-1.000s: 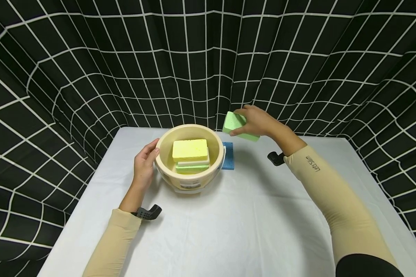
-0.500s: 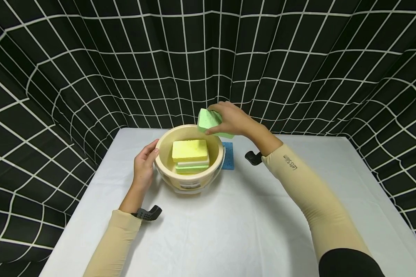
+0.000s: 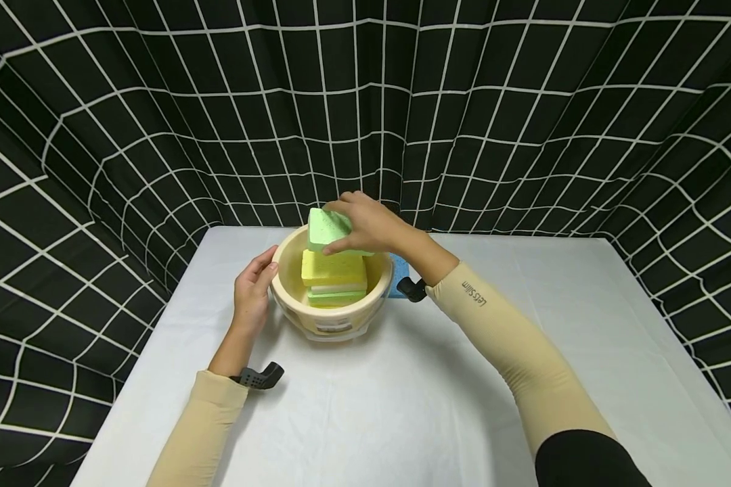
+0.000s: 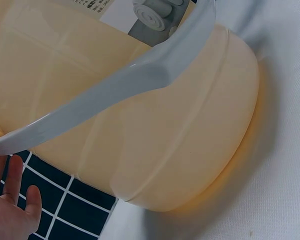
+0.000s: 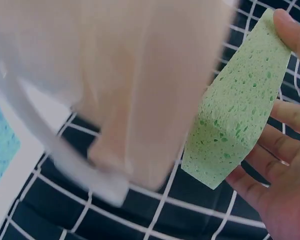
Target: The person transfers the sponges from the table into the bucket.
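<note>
My right hand (image 3: pixel 368 223) grips a light green sponge (image 3: pixel 325 228) over the cream bucket (image 3: pixel 335 314). In the right wrist view, thumb and fingers pinch the sponge (image 5: pixel 235 110) from opposite sides, beside the bucket's wall (image 5: pixel 155 80). Inside the bucket lies a stack: a yellow sponge (image 3: pixel 330 270) on top, a white layer (image 3: pixel 339 288) under it and a green one (image 3: pixel 338 297) lower down. My left hand (image 3: pixel 252 291) touches the bucket's left rim with fairly straight fingers. Its fingers (image 4: pixel 12 180) also show below the grey handle (image 4: pixel 110 90) in the left wrist view.
A blue sponge (image 3: pixel 397 287) lies on the white tablecloth (image 3: pixel 426 379) right of the bucket, partly hidden by the right wrist's camera mount (image 3: pixel 411 289). A black curtain with white grid lines (image 3: pixel 365 108) stands behind and beside the table.
My right hand has carried the green sponge leftward from beside the bucket to over it, and slightly lower in the last half second. The left hand and bucket stay put.
</note>
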Demonstrator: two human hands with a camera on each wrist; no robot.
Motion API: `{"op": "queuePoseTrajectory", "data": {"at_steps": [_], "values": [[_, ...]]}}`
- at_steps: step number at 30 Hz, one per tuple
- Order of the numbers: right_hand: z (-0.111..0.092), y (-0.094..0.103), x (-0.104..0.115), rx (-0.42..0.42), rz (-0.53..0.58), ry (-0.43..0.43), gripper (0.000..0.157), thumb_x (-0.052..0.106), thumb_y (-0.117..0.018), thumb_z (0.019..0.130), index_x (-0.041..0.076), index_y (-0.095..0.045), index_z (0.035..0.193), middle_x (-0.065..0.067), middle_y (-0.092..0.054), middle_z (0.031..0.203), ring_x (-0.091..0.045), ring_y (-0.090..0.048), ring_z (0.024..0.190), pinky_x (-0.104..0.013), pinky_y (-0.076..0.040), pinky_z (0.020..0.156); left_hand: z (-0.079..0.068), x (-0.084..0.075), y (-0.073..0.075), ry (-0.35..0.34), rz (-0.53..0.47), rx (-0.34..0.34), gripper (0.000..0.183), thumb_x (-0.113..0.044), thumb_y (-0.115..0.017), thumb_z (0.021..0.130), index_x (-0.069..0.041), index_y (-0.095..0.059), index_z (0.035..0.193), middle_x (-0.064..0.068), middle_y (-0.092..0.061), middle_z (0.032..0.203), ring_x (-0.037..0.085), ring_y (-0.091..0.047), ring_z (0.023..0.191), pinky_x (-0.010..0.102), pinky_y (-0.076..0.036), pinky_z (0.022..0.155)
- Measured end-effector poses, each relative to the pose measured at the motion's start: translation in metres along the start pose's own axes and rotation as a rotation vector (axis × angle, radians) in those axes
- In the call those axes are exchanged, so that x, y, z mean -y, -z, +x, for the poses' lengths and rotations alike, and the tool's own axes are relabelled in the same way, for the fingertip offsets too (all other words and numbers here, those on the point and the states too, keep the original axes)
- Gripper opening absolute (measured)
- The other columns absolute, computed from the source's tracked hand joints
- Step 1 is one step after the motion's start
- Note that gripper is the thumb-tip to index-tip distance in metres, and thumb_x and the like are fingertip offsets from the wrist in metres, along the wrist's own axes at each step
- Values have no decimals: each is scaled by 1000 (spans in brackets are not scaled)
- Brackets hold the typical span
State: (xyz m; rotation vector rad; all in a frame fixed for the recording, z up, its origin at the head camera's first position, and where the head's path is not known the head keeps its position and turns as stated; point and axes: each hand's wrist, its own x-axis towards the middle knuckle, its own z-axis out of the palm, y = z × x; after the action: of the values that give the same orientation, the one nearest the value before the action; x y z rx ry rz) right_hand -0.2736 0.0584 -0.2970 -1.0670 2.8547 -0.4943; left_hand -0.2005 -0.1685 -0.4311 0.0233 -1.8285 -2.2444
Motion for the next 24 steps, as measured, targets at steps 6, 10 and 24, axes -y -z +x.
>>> {"op": "queuePoseTrajectory", "data": {"at_steps": [6,10,24], "values": [[4,-11,11,37,-35,59,80,54,-77,76,15,-51,141,-8,-55,133,-22,-47,117,-38,-50,98,0,1,1,0,-7,-8,40,-5,-51,97,5,-50,137,13,-55,136,6,-56,116,13,-51,98],[7,-17,13,60,-58,59,81,56,-76,76,15,-52,141,-7,-54,133,-21,-47,115,-37,-49,98,0,1,1,-8,4,-9,40,-6,-51,98,4,-51,136,11,-57,135,7,-57,116,14,-51,98],[12,-42,8,102,-135,40,84,59,-74,77,15,-47,145,-9,-52,138,-23,-48,116,-39,-51,97,0,1,1,-10,2,-8,39,-4,-50,98,5,-51,136,16,-55,137,6,-57,115,13,-51,98]]}}
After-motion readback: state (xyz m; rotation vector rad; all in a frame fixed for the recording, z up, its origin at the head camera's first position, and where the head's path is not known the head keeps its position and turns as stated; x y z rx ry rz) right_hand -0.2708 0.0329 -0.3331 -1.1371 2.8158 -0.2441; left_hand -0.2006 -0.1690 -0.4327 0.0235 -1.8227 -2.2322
